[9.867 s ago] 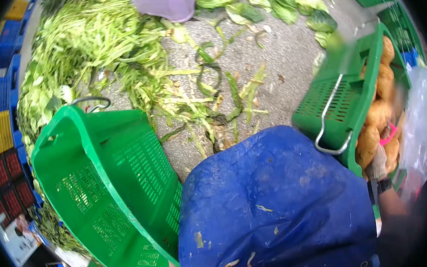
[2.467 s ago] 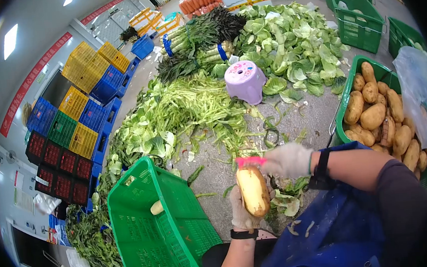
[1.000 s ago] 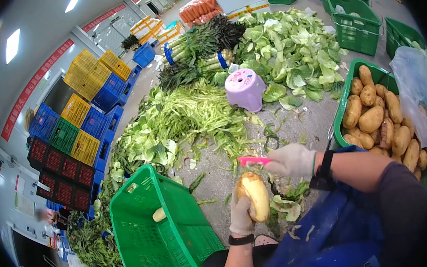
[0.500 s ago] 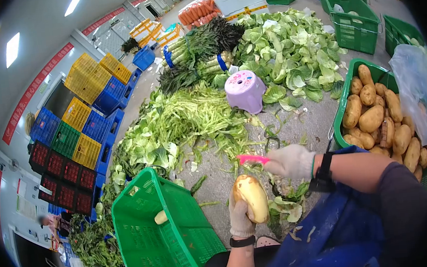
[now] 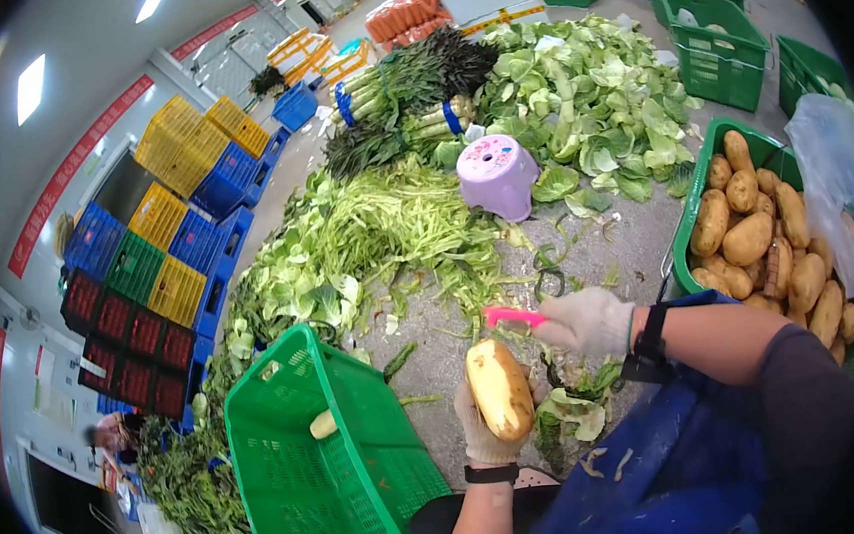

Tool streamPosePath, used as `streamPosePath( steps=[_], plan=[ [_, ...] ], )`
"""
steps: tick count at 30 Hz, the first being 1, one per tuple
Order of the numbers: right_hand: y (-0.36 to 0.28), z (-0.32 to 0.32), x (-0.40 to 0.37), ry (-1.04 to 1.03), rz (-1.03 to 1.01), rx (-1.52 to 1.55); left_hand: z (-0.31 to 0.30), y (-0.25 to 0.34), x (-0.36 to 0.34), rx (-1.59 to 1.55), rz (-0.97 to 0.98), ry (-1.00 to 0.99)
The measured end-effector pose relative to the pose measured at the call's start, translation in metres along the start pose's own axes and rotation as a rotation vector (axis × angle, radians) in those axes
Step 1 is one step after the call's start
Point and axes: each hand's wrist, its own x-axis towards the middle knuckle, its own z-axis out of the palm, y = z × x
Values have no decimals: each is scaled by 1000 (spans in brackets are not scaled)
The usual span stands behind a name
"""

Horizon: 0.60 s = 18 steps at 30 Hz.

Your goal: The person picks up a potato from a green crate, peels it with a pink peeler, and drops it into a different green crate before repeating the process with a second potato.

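Note:
My gloved left hand (image 5: 482, 435) holds a large, partly peeled potato (image 5: 499, 389) upright in front of me. Just above its top end, my gloved right hand (image 5: 586, 321) grips a pink peeler (image 5: 512, 316). A green crate (image 5: 312, 467) at my lower left holds one peeled potato (image 5: 323, 424). Unpeeled potatoes (image 5: 751, 236) fill another green crate (image 5: 692, 214) on my right. A blue apron (image 5: 654, 470) covers my lap, with bits of peel on it.
A purple plastic stool (image 5: 498, 175) stands on the concrete floor among heaps of green leaves (image 5: 364, 237) and cabbage trimmings (image 5: 600, 103). Stacked coloured crates (image 5: 155, 248) line the left wall. More green crates (image 5: 715, 38) stand at the far right. A clear plastic bag (image 5: 826, 175) hangs beside the potatoes.
Since ten seconds ago my right hand left the potato crate. Over the last second the potato has turned a little in my left hand, and the peeler has stayed above its top.

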Motion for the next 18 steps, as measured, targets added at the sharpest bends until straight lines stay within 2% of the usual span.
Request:
streamPosePath(
  steps=[2, 3, 4, 6, 7, 8, 10, 11, 12, 13, 14, 15, 18],
  plan=[
    [-20, 3, -14, -73, -405, -20, 12, 0, -3, -178, 1, 267],
    [-25, 7, -15, -176, -499, -164, 13, 1, -2, -99, 1, 238],
    [-21, 12, -11, -175, -497, -158, 6, 1, -2, -94, -3, 241],
    [-3, 27, 4, 67, -214, -62, -12, 0, -4, -267, -159, -108],
    [6, 24, 16, 53, -32, 0, -12, -1, -4, -267, -155, -111],
    [4, 25, 13, 59, -38, -2, -5, -1, -6, -209, -108, -78],
    [-4, 22, -2, -20, -289, 7, 9, 2, -8, -161, -49, -45],
    [-19, 14, -11, -156, -398, -75, 18, 3, -11, -198, -34, 76],
    [-16, 17, -10, -165, -393, -72, 21, 4, -13, -229, -29, 197],
    [-12, 22, -7, -52, -317, -27, -2, 2, -9, -233, -103, -49],
    [-9, 24, -2, 67, -242, 15, -8, 1, -9, -228, -113, -50],
    [-4, 16, 10, 26, -105, -31, -11, -1, -7, -157, -87, -2],
    [-9, 6, -3, 6, -174, 12, 8, 1, -4, -88, -53, 69]
  ],
)
